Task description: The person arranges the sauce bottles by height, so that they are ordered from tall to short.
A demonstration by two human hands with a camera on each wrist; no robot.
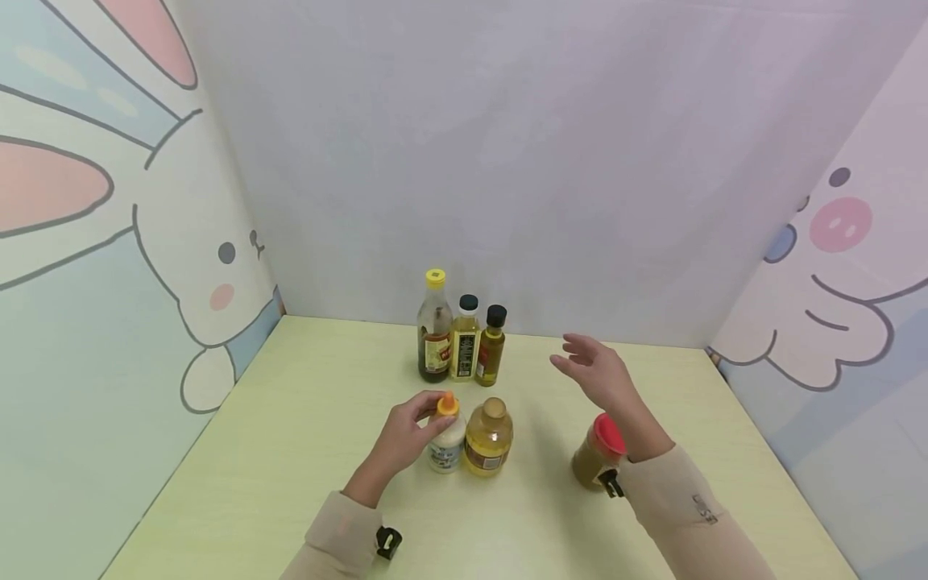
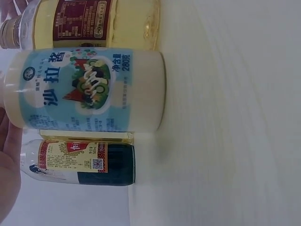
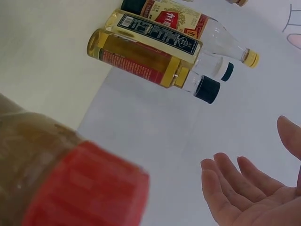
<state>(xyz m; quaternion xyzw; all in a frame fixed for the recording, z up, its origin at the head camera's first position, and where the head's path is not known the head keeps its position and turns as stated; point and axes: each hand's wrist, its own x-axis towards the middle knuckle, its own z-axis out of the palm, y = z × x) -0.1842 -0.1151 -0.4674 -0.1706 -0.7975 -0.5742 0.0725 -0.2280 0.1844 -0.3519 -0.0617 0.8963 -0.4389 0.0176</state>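
My left hand (image 1: 410,431) grips a white squeeze bottle of salad dressing (image 1: 445,456) near its orange-yellow cap, thumb in front and fingers behind. The bottle stands upright on the table, its blue label (image 2: 77,89) facing the left wrist camera. Right beside it is a rounded bottle of yellow oil (image 1: 489,439) with a tan cap. My right hand (image 1: 598,374) hovers over the table with its fingers spread loosely and nothing in them. Below the right wrist stands a jar of brown contents with a red lid (image 1: 609,433), partly hidden by the sleeve.
Behind the hands, three bottles stand close together: a dark sauce bottle with a yellow cap (image 1: 436,338), a yellow oil bottle (image 1: 465,346) and a slim black-capped bottle (image 1: 490,350). A pale wall (image 1: 544,161) rises at the table's back, with cartoon-printed panels on both sides.
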